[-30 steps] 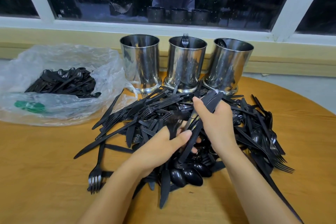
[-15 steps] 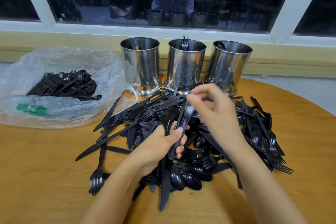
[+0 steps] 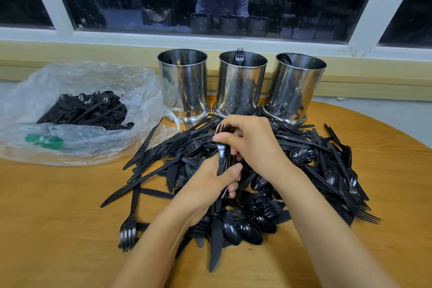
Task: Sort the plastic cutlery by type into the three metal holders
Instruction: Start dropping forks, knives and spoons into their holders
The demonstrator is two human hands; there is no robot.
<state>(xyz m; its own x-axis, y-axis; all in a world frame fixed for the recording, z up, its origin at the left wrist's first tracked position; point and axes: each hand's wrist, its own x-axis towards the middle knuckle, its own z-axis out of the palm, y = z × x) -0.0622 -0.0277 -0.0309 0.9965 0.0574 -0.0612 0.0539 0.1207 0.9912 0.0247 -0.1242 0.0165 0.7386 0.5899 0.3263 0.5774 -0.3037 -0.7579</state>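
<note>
A big heap of black plastic cutlery [image 3: 311, 161] covers the middle of the wooden table. Behind it stand three shiny metal holders: the left holder [image 3: 183, 86], the middle holder [image 3: 240, 86] with a fork sticking up, and the right holder [image 3: 294, 89] with a spoon at its rim. Above the heap my left hand [image 3: 210, 184] grips a small upright bunch of forks [image 3: 223, 159] by the handles. My right hand [image 3: 252, 142] curls round the top of the same bunch, fingers pinching near the tines.
A crumpled clear plastic bag [image 3: 77, 152] with more black cutlery [image 3: 86, 110] lies at the left. A window sill and dark window run behind the holders. The round table's edge [image 3: 397, 133] curves away at the right. A lone fork [image 3: 128, 229] lies at the heap's near left.
My right hand has dropped the handful of cutlery it held over the heap and come left onto the bunch in my left hand. The bunch now stands more upright.
</note>
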